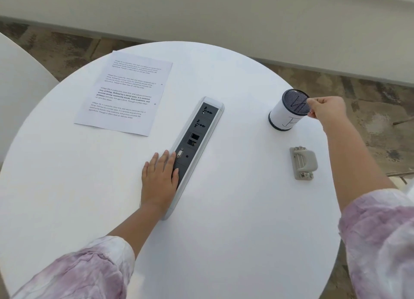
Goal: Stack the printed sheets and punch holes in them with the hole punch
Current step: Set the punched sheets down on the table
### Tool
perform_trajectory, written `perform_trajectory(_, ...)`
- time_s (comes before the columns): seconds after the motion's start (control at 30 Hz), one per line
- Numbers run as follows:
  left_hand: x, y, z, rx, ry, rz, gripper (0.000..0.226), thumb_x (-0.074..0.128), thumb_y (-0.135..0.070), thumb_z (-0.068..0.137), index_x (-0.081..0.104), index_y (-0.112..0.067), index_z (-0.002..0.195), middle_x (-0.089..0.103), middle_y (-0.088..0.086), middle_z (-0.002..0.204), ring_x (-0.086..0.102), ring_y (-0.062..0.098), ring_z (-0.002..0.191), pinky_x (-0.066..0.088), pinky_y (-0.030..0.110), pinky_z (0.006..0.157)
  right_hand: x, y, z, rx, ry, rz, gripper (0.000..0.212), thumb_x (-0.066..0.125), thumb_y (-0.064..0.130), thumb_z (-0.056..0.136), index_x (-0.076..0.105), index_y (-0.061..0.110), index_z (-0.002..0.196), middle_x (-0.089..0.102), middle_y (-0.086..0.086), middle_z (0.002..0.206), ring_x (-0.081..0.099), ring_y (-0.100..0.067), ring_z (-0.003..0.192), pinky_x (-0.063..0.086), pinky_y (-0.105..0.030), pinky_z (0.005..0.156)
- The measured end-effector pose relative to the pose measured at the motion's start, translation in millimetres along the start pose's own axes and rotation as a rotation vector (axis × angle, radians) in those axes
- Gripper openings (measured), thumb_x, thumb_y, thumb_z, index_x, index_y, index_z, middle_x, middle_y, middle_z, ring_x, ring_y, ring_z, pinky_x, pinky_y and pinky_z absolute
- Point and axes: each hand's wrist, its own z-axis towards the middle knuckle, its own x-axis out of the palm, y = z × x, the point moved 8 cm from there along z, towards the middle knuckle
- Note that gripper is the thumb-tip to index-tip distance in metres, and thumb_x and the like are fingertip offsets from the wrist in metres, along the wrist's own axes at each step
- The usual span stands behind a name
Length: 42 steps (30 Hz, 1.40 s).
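One pinching grip (326,110) on cup rim (308,103)

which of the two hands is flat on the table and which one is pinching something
The left hand lies flat with straight fingers, partly on the socket strip. The right hand pinches the rim of the mesh pen cup.
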Motion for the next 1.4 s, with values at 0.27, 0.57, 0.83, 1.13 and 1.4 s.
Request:
perform_trajectory(0.27,0,-1,2,0.0,-0.002,-0.004,0.05,0.025,-0.035,0.091,0.043,-0.018,0.135,0.049,0.007,0.138,0.039,0.032,0.131,0.028,0.05,0.106,8,-2,20,-0.021,0.024,-0.104,0.007,0.06,0.02,0.088,0.064,0.015,0.092,0.052,0.002,0.061,0.048,0.004,0.026,0.039,-0.005,0.037)
perform_trajectory(0.57,2,2,1,-0.006,0.004,-0.008,0.05,0.024,-0.035,0.091,0.042,-0.019,0.135,0.047,0.006,0.14,0.037,0.03,0.133,0.027,0.049,0.108,7,1,26,0.022,0.04,-0.133,0.021,0.065,0.026,0.084,0.069,0.012,0.099,0.056,0.003,0.064,0.052,0.003,0.03,0.04,-0.005,0.037)
perform_trajectory(0.83,1,1,1,-0.007,0.004,-0.015,0.05,0.025,-0.035,0.091,0.042,-0.019,0.135,0.048,0.006,0.139,0.037,0.031,0.132,0.027,0.049,0.108,8,0,27,0.008,0.039,-0.117,0.022,0.066,0.027,0.084,0.069,0.01,0.098,0.055,0.002,0.065,0.047,0.008,0.027,0.039,-0.003,0.035)
perform_trajectory(1.13,1,1,2,-0.006,0.004,-0.004,0.049,0.025,-0.035,0.092,0.042,-0.019,0.135,0.048,0.006,0.139,0.038,0.031,0.132,0.028,0.049,0.107,15,-9,39,0.047,0.057,-0.008,0.02,0.051,0.02,0.094,0.066,0.007,0.088,0.051,0.0,0.064,0.05,0.001,0.033,0.044,-0.008,0.037)
perform_trajectory(1.4,0,1,2,0.001,-0.007,0.005,0.048,0.026,-0.034,0.092,0.044,-0.019,0.134,0.049,0.005,0.138,0.04,0.03,0.131,0.028,0.048,0.107,16,2,34,-0.021,0.078,-0.095,0.024,0.062,0.031,0.086,0.062,0.014,0.069,0.054,-0.002,0.063,0.052,-0.005,0.046,0.042,-0.005,0.037)
